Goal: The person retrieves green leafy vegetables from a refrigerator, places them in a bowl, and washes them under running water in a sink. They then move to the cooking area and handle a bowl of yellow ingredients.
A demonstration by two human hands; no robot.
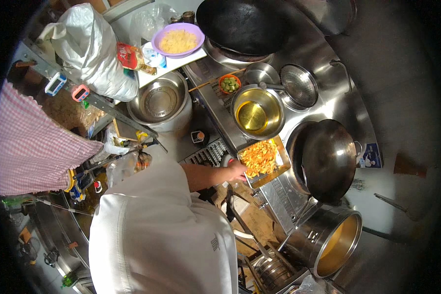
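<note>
My left hand (237,170) grips the near edge of a rectangular metal tray (284,161). Orange-yellow chopped food (259,158) lies heaped in it. The tray is at the stove's front edge, between a deep steel pot of yellow oil (253,115) and a dark wok (329,158); whether it rests on the stove cannot be told. Beyond the oil pot are a perforated steel strainer (298,85) and a steel bowl (261,74). A small orange bowl of sliced green vegetable (229,84) sits beside them. My right hand is out of view.
A second large wok (242,25) stands at the top. Left of it is a purple bowl of pale yellow food (178,40). A steel basin (158,97) and a white woven sack (90,51) are further left. A tall stockpot (338,242) holds brownish liquid at lower right.
</note>
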